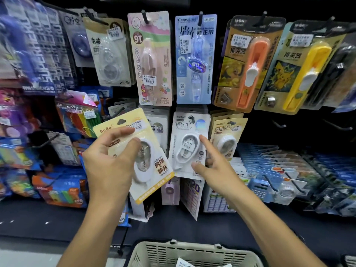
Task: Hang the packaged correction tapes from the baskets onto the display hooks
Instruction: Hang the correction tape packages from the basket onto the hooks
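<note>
My left hand [109, 162] grips a yellow-carded correction tape pack [152, 162], held tilted in front of the display's middle row. My right hand [213, 166] reaches to a white-carded correction tape pack [187, 149] hanging on the middle row, with index finger and thumb at the pack's right edge and lower right corner. Another yellow-carded tape pack [226, 137] hangs just right of it. A beige basket [154, 251] sits below at the frame's bottom, with one pack [185, 264] partly visible inside.
Upper hooks carry a pink tape pack [152, 58], a blue tape pack [195, 58] and orange and yellow clip tools [250, 62]. Bare black hooks [279, 124] stick out at right. Blue packs fill lower right shelves [279, 166]; colourful stationery hangs left.
</note>
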The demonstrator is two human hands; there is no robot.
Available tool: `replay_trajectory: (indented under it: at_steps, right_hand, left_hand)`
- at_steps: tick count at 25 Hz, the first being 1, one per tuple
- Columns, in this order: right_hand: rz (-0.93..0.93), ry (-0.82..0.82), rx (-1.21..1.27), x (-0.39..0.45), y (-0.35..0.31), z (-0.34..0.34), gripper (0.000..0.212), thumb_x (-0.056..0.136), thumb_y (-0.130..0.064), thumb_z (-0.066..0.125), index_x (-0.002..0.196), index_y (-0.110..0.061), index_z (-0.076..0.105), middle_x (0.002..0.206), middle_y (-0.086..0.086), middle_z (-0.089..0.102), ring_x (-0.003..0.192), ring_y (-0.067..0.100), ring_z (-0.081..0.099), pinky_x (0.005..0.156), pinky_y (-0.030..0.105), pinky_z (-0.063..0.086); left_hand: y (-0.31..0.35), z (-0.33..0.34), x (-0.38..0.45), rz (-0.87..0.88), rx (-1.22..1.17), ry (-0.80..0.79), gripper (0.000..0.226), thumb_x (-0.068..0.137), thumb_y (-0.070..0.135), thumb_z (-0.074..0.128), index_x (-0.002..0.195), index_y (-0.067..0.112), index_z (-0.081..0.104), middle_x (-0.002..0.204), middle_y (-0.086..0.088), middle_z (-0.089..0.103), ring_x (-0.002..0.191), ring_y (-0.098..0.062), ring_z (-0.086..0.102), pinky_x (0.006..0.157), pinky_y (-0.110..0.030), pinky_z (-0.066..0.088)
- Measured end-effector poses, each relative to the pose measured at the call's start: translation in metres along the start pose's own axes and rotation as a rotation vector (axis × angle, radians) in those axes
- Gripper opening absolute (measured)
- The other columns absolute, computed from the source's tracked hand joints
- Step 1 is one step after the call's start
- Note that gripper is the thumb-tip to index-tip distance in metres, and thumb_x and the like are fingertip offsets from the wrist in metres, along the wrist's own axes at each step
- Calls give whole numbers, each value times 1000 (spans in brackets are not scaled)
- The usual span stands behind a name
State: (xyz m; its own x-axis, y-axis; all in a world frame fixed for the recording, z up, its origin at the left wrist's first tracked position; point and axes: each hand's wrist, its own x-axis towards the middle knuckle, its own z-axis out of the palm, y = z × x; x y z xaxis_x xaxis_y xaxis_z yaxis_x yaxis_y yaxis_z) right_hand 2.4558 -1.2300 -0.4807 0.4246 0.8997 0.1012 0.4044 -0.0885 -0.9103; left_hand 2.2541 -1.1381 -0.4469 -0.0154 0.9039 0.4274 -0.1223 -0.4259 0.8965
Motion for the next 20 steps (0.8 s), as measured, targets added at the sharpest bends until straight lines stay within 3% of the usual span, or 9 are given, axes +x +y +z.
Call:
replay_trajectory:
  at_steps: [2,3,4,6,8,10,13,16,20]
  right_hand:
    - [-51,108,-108,-7,-6,4,67,96,-33,64,152,-48,30,151,-23,37,137,2,38,112,31,36]
    - [-103,173,-101,-12,-9,6,59,94,-39,65,147,-46,39,153,-22,38,140,4,39,114,33,37]
    - [-139,165,0,-16,-12,7,52,90,-44,67,138,-44,47,146,-21,48,133,5,49,109,36,44]
    - [-97,-46,311,-27,-14,6,47,85,-41,74,128,-36,56,122,-8,71,106,12,70,88,37,59]
    - [-39,-129,416,-37,-13,1,33,89,-25,75,120,-25,64,100,3,78,77,15,74,59,31,60]
    - [-17,38,401,-41,-9,-9,13,96,-18,67,109,-21,68,87,4,77,63,14,69,43,28,53]
    - [57,303,413,-46,2,-27,11,103,-17,56,101,-19,67,81,2,75,60,15,68,40,28,50]
    - [104,440,356,-53,10,-42,15,104,-23,52,95,-26,65,74,0,74,45,17,62,35,23,40]
    - [150,494,238,-53,19,-54,18,101,-35,57,87,-40,68,68,-3,69,43,8,48,41,22,34]
  left_hand:
    - [-5,2,5,-37,-23,-87,21,79,20,82,89,39,78,101,22,76,106,-12,71,98,-51,57]
    - [-6,7,6,-55,-29,-161,25,81,15,84,89,38,79,101,21,76,108,-12,71,99,-50,56]
    - [-6,15,6,-59,-47,-255,26,81,13,84,89,37,79,101,21,76,108,-9,70,98,-44,57]
    - [-1,33,2,-42,-164,-462,27,78,16,80,99,33,75,104,19,75,105,-3,69,88,-27,58]
    - [-2,48,-5,-52,-215,-585,44,79,19,78,119,32,65,114,10,74,106,-8,71,85,-26,59]
    - [-9,57,-11,63,108,-571,59,88,32,78,139,38,49,131,9,67,112,-12,66,93,-33,55]
    - [-20,64,-18,359,774,-617,72,96,51,59,159,34,27,164,13,29,148,-12,28,118,-39,28]
    - [-26,70,-19,349,944,-775,72,100,51,52,162,31,21,172,15,0,158,-12,1,128,-46,11]
    - [-32,73,-18,352,999,-839,78,100,48,51,163,34,7,171,16,-6,159,-10,-5,129,-47,8]
